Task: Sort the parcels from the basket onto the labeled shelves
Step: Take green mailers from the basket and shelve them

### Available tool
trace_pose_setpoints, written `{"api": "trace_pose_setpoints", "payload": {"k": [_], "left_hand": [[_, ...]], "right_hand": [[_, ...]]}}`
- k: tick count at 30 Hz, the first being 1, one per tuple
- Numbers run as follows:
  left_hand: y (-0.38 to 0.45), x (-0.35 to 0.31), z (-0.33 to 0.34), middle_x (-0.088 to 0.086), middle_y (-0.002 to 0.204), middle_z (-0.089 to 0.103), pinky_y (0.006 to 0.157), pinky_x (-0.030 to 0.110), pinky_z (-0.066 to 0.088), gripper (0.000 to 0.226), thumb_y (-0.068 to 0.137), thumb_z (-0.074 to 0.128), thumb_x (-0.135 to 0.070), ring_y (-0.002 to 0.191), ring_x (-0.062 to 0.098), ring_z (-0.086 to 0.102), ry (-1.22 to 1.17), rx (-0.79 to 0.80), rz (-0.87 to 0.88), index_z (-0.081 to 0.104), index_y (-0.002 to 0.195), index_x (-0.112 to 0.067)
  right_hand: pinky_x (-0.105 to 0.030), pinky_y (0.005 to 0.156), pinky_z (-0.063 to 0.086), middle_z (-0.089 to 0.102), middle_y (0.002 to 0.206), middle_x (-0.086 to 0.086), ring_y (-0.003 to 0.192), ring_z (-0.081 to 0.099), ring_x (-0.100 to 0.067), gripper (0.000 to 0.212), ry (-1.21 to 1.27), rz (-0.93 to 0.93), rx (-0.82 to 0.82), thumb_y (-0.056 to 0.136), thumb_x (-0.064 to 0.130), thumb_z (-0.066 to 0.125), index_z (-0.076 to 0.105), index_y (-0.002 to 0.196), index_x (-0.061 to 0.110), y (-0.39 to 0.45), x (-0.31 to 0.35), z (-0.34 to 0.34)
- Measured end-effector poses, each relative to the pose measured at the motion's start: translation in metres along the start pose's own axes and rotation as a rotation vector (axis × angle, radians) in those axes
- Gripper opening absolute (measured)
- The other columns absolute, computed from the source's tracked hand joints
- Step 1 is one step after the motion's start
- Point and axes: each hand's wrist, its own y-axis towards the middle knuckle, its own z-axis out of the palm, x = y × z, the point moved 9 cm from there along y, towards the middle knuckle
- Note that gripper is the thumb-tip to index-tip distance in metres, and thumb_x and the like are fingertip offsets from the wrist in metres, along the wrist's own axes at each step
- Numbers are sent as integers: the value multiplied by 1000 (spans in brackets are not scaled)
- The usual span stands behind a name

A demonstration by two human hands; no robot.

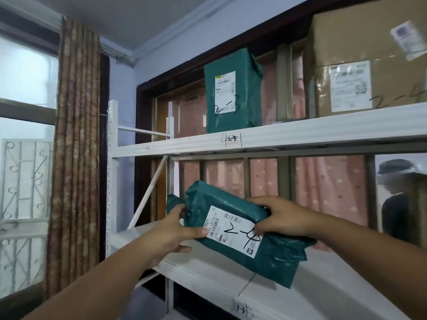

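I hold a green plastic parcel (272,257) in front of the white shelving, its white label marked "2-4" by hand. My left hand (172,234) grips its left end and my right hand (280,217) grips its upper right edge, thumb on the label. The parcel hovers tilted over the lower shelf (208,277), which carries a tag "3-3" (241,308). On the upper shelf (300,132), tagged "2-3" (231,139), another green parcel (233,93) marked "2-3" stands upright. To its right stands a large cardboard box (369,58) marked "2-4".
The shelf's white upright post (112,176) stands at the left, beside a patterned curtain (74,146) and a barred window (25,181). Behind the shelves is a glazed partition with pink curtains. A person (399,204) in a hat shows through the glass at the right.
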Motion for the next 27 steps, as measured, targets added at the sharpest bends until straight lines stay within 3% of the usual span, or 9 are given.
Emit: {"api": "trace_pose_setpoints", "payload": {"k": [3,5,9,11,13,16,17,21,27], "left_hand": [[2,-4,16,-11,129,70,94,44,61,93,59,98,-41,114,17,72,88,-10,8,45,136,-43],[4,-7,28,-11,123,75,98,49,60,87,61,98,-40,112,19,73,100,6,2,49,133,-44],[-3,-13,54,-4,124,78,106,52,55,73,73,94,-35,116,21,74,109,155,-26,57,136,-29],[-2,-16,56,0,124,78,106,50,55,72,74,94,-31,115,22,74,83,179,-14,61,136,-21],[0,-22,58,3,121,79,100,44,60,62,80,91,-21,111,21,76,66,191,16,63,135,-16],[0,-50,60,6,113,81,72,20,60,44,86,79,-6,93,13,79,60,218,109,68,128,-10],[0,-60,60,5,114,81,74,22,59,46,84,81,-10,95,13,79,68,243,129,67,129,-11],[1,-100,62,2,123,78,107,51,53,69,70,96,-37,116,24,74,121,341,206,69,131,-21],[0,-163,75,-1,109,82,95,50,61,50,78,87,-14,103,25,78,152,312,388,69,123,-20]], "right_hand": [[-34,91,62,76,118,13,100,75,-6,65,-51,-15,23,78,16,80,64,136,41,-8,-9,-11],[-32,89,63,75,119,13,100,74,-5,67,-107,-28,52,79,18,79,62,138,43,-16,-11,-17],[-21,92,55,66,120,24,108,65,-1,71,-303,-112,56,81,20,76,56,145,39,-31,2,-29],[-24,96,52,64,122,23,111,60,-1,72,-403,-157,28,79,23,76,54,145,40,-39,12,-37],[-30,97,54,65,125,20,110,60,-3,72,-459,-166,3,78,27,75,53,145,41,-46,20,-45],[-37,90,58,66,120,19,104,63,-5,71,-521,-144,-40,78,33,74,51,145,42,-60,29,-58],[-38,89,58,67,119,18,103,63,-5,69,-533,-136,-61,79,33,73,51,144,42,-64,33,-65],[-34,98,52,65,129,17,113,59,-5,64,-573,-87,-156,88,28,73,51,146,40,-88,55,-99],[-35,107,45,59,143,15,125,53,-7,66,-623,-12,-281,92,20,73,49,150,38,-120,91,-141]]}}
